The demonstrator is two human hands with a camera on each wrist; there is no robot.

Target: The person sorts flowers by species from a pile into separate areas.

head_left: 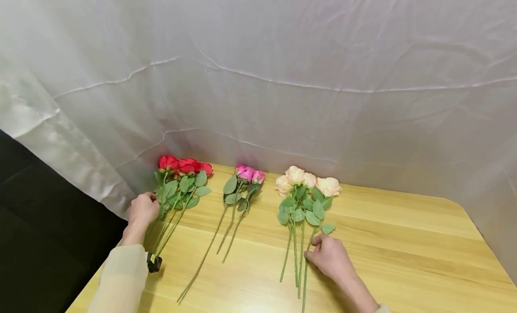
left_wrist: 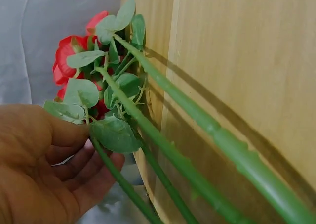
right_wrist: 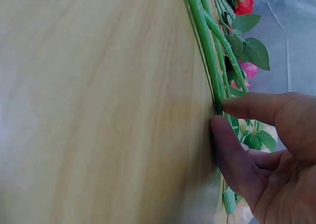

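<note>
On the left, my left hand [head_left: 143, 213] is at a bunch of red roses [head_left: 188, 166]. The left wrist view shows its thumb and fingers pinching one green stem [left_wrist: 116, 172] just below a leaf, with other stems running past. At the right, peach roses [head_left: 295, 175] lie with their heads toward the curtain and their stems toward me. My right hand [head_left: 332, 258] pinches the rightmost peach rose stem [head_left: 305, 272] between thumb and forefinger, low against the wood. In the right wrist view, the fingertips meet at a green stem [right_wrist: 211, 70].
Between the two bunches lie pink roses [head_left: 245, 173] with long, thin stems. All the flowers rest on a wooden table [head_left: 396, 241]. A pale curtain [head_left: 282, 111] hangs along the back edge, and a dark surface [head_left: 44, 241] is at the left. A black clip-like object [head_left: 154, 263] sits by the left wrist.
</note>
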